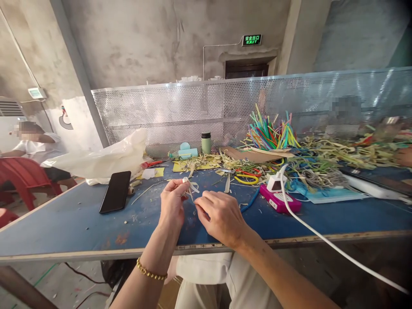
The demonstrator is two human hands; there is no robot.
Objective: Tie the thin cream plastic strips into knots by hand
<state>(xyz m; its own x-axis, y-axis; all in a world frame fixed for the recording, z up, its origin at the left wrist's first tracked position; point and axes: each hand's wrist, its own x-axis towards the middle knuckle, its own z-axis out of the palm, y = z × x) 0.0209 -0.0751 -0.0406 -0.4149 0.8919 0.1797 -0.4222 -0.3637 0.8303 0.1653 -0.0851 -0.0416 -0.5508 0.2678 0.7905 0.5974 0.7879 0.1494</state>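
Note:
My left hand (173, 201) is closed in a pinch, thumb and forefinger up, around a small pale woven piece (186, 181) with loose ends. Thin whitish strips (194, 187) stick out from it toward the right. Just beside it, my right hand (222, 216) is closed, its thumb and fingertips pinching the end of one strip. Both hands are above the blue table (74, 223) near its front edge. The far side of the woven piece is hidden by the left fingers.
A black phone (115, 192) and plastic bag (106, 159) lie left. Behind are red-handled scissors (151, 164), a green bottle (206, 143) and dry strips (222, 159). Right are yellow-handled scissors (247, 179), a pink power strip (280, 201) and white cable (317, 234). Another person sits far left.

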